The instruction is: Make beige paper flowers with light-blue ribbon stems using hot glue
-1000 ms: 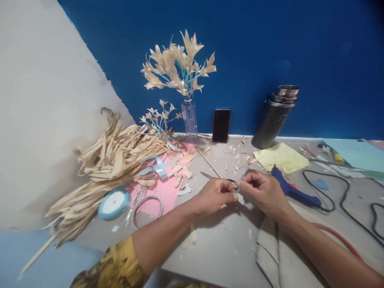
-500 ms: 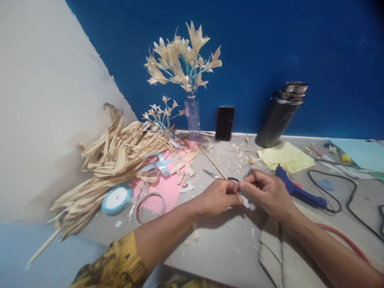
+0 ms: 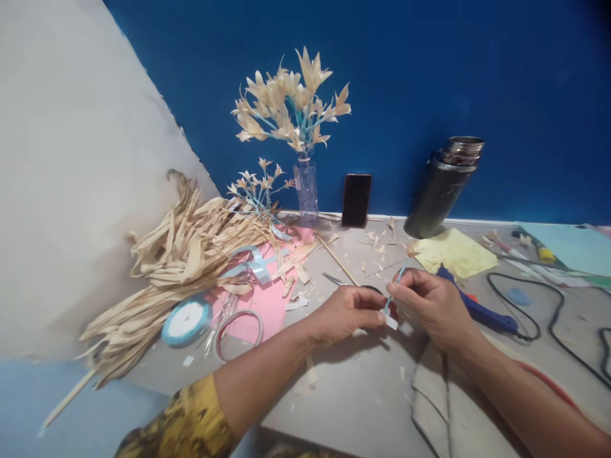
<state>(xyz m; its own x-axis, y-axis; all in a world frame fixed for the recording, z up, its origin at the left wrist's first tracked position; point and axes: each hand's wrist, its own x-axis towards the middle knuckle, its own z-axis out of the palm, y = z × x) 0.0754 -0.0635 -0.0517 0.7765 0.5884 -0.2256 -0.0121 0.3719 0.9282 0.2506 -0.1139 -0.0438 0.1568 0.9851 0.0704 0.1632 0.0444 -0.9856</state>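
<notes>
My right hand (image 3: 432,305) is closed in a pinch on the thin blue-wrapped stem of a small dried-husk flower (image 3: 411,249). The flower's head points up and away from me. My left hand (image 3: 351,312) is closed, thumb against fingers, at the lower end of that stem. A short pale strip (image 3: 391,322), like ribbon or tape, sticks out by the left thumb tip. Just behind my left hand lie scissors (image 3: 335,278), their handles partly hidden, and a thin wooden stick (image 3: 338,259).
A bundle of dried husks (image 3: 191,242), a ribbon spool (image 3: 186,320) and a tape ring (image 3: 260,327) are on the left. Behind stand a flower-filled bottle (image 3: 306,194), a phone (image 3: 356,200) and a leaning flask (image 3: 442,191). A corded blue glue gun (image 3: 482,313) lies right.
My right hand has turned the flower slightly, so more of its blue stem shows between my hands. The pale strip by my left thumb shows more clearly. The view has tilted up slightly.
</notes>
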